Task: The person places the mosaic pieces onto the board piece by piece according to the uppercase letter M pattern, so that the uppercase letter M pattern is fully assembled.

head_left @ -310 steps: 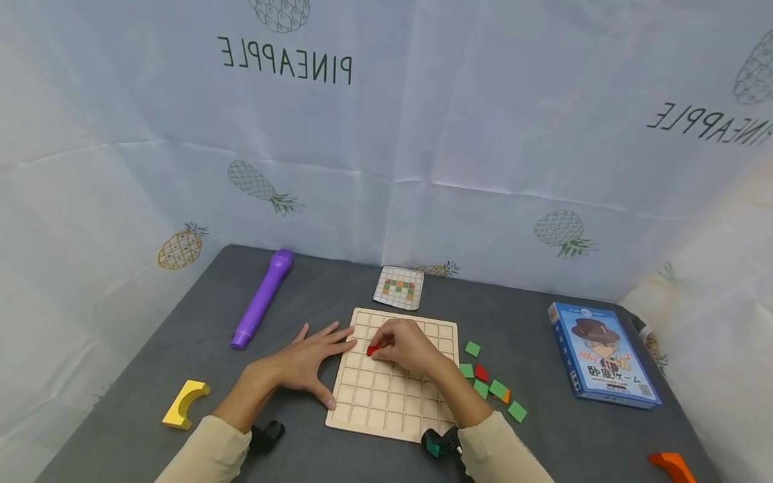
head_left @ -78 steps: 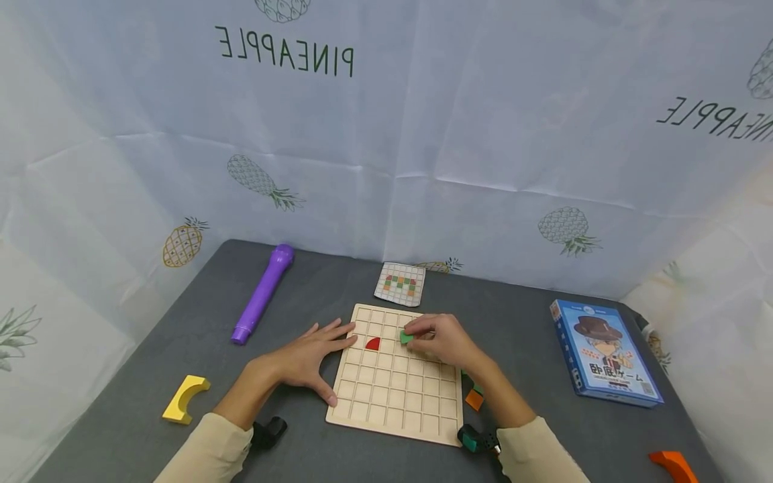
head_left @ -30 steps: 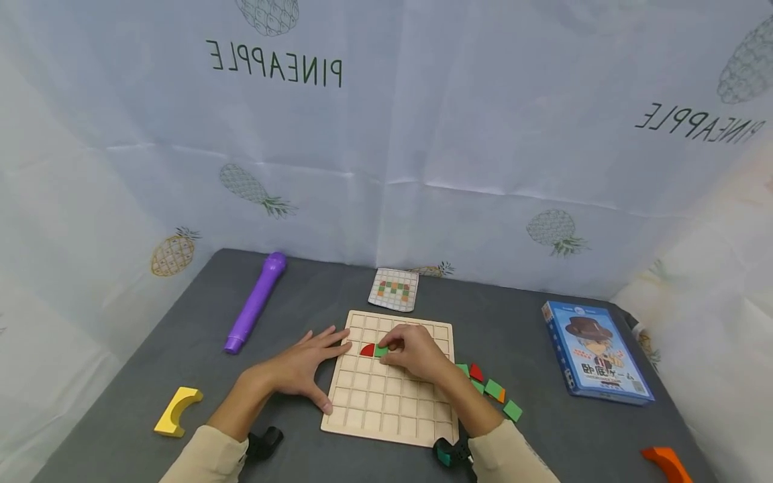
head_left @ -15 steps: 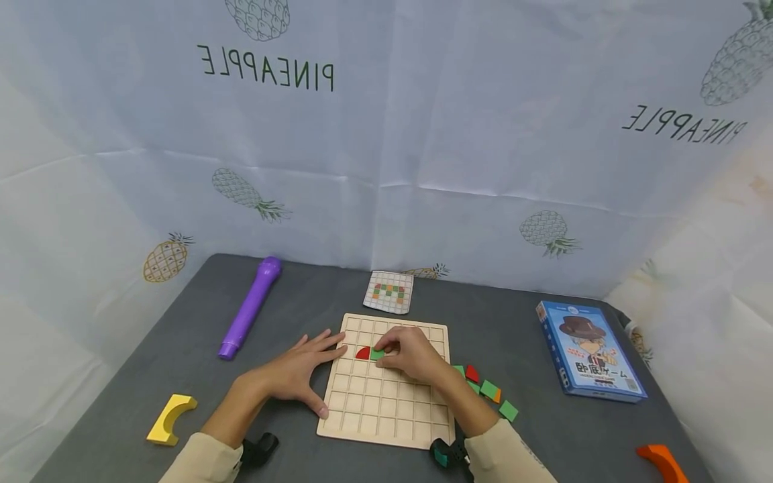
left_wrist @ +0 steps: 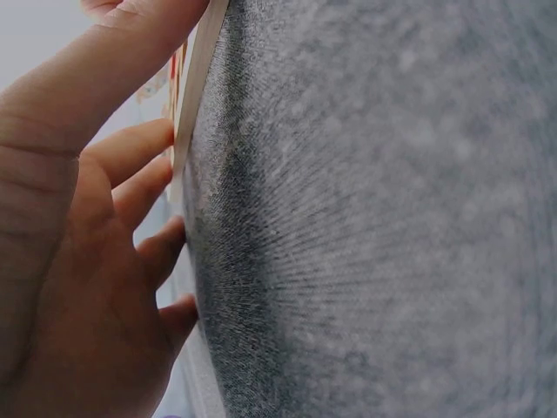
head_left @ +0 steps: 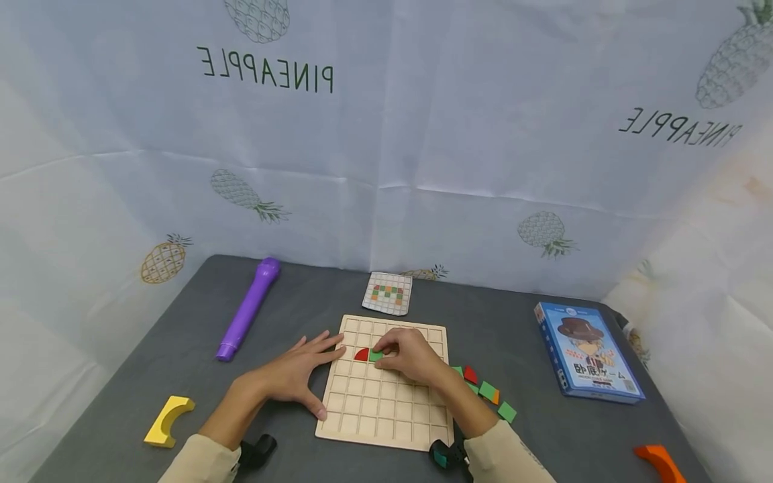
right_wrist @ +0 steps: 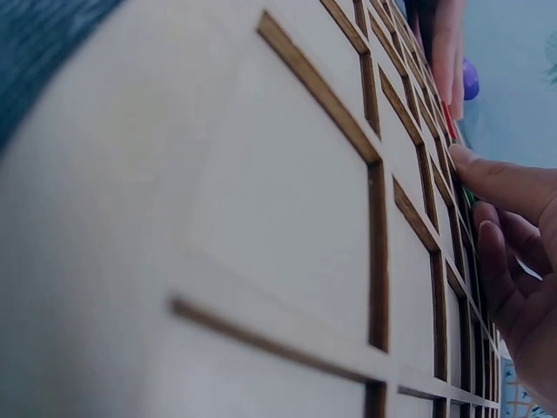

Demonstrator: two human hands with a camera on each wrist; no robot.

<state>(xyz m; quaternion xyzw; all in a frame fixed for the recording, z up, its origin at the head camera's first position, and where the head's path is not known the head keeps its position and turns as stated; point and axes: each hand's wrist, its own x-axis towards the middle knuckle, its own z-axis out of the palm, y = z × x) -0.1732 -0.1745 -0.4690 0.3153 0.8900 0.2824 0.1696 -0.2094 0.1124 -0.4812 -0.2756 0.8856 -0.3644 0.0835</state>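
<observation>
A pale wooden grid board lies on the dark table. My left hand is spread along its left side, fingertips and thumb resting at the edge; the left wrist view shows these fingers nearly straight against the board's rim. A red quarter-round tile sits in a cell near the upper left. Right beside it is a green square tile, pinched between thumb and fingers of my right hand. In the right wrist view the thumb comes down at the far cells, and the tile is mostly hidden.
Several green, red and orange tiles lie right of the board. Behind it is a pattern card with coloured squares. A purple microphone and yellow arch block lie left; a blue game box and orange block lie right.
Earlier my right hand held the red tile at the board; it now lies in a cell. The green tile has moved left over the board to beside it. My left hand stays at the edge.
</observation>
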